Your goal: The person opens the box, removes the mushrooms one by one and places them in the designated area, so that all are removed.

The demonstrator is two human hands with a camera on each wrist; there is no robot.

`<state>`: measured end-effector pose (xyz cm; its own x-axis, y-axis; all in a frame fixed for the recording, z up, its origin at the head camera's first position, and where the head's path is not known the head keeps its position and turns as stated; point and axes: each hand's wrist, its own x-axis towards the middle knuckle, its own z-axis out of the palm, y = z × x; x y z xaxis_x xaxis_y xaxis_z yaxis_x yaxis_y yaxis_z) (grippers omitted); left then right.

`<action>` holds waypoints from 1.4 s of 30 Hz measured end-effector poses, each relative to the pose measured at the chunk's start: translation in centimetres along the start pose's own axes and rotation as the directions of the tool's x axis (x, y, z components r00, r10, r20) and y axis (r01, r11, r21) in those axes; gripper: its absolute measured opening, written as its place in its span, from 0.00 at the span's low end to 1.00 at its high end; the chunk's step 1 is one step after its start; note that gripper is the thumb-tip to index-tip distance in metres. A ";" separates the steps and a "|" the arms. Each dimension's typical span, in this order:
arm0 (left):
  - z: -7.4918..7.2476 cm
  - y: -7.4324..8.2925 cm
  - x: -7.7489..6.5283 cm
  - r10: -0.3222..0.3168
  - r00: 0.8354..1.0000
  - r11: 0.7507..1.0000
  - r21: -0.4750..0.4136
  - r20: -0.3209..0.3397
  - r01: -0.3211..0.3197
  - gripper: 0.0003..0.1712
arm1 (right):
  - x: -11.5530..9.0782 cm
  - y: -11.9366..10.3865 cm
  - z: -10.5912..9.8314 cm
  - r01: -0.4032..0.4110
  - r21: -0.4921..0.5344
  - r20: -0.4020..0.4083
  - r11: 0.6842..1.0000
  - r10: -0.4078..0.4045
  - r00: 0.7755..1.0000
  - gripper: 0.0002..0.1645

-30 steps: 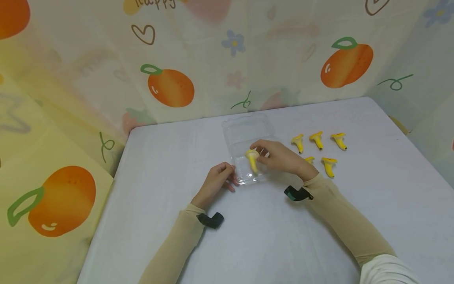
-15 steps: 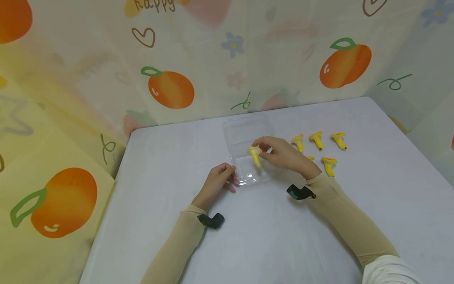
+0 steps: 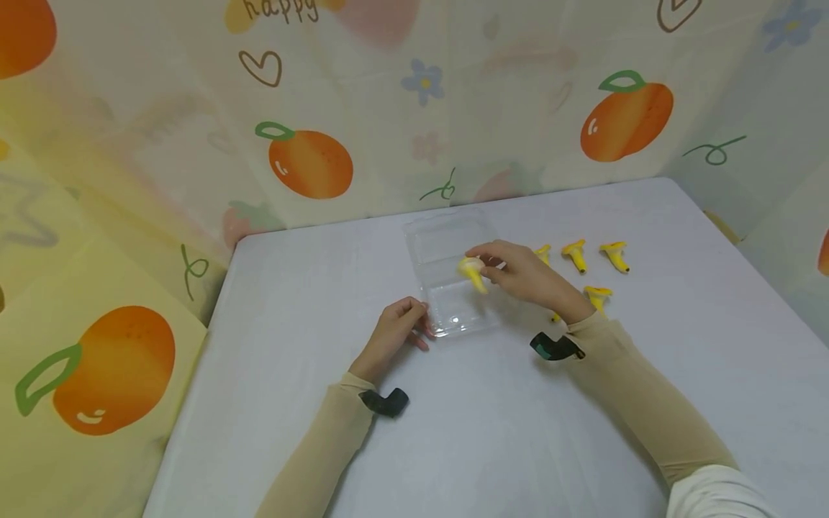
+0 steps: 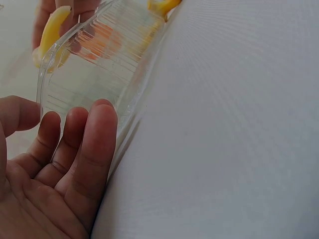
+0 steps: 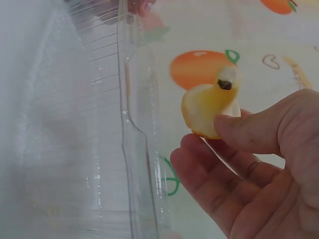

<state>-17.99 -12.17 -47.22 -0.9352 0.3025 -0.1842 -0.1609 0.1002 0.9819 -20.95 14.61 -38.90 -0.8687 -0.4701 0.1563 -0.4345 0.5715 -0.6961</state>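
Note:
In the head view, a clear plastic clamshell box [image 3: 456, 309] lies with its lid laid back on the white table. My left hand [image 3: 396, 327] holds its left side; in the left wrist view the thumb is at the rim and the fingertips [image 4: 99, 134] are against the outer wall. My right hand [image 3: 521, 275] pinches a yellow chanterelle mushroom [image 3: 473, 272] between thumb and fingers, over the box. The right wrist view shows its pale cap and a stem [image 5: 225, 84] with a dark end, above the box rim.
Several more yellow mushrooms [image 3: 615, 256] lie on the white cloth [image 3: 492, 432] right of the box, one partly behind my right wrist. A fruit-printed curtain [image 3: 382, 101] stands along the table's back and left edges.
My right hand has lifted the mushroom from low over the box's near part, moving back and to the right, and the mushroom has tilted. My left hand has stayed at the box's side.

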 end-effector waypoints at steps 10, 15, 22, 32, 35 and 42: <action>0.1 0.2 -0.3 0.012 1.000 1.000 -0.016 0.001 -0.012 0.13 | -0.3 -0.3 -1.2 -0.079 0.012 -0.039 0.997 0.080 0.996 0.21; 0.0 0.2 -0.3 0.013 1.000 1.000 -0.020 0.011 -0.013 0.13 | -0.5 0.1 -1.7 -0.079 0.014 -0.056 0.997 0.080 0.995 0.20; 0.0 0.0 -0.2 0.018 1.000 1.000 -0.022 0.000 -0.018 0.13 | -0.9 0.1 -2.5 -0.079 0.010 -0.072 0.997 0.079 0.994 0.20; 0.0 -0.1 -0.2 0.023 0.999 0.999 -0.036 -0.042 -0.024 0.13 | -1.4 0.4 -3.4 -0.119 -0.007 -0.070 0.993 0.118 0.990 0.20; 0.1 -0.1 -0.2 0.016 0.999 0.999 -0.040 -0.044 -0.018 0.13 | -1.7 0.7 -3.7 -0.111 -0.017 -0.094 0.994 0.109 0.990 0.19; 0.1 0.1 -0.2 0.011 0.998 0.999 -0.039 -0.063 -0.014 0.12 | -2.5 1.2 -4.9 -0.155 -0.031 -0.142 0.987 0.149 0.979 0.19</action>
<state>-17.78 -12.13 -47.13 -0.9550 0.2433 -0.1698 -0.1602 0.0588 0.9853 -20.45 19.79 -36.69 -0.9486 -0.2794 0.1487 -0.3020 0.6580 -0.6898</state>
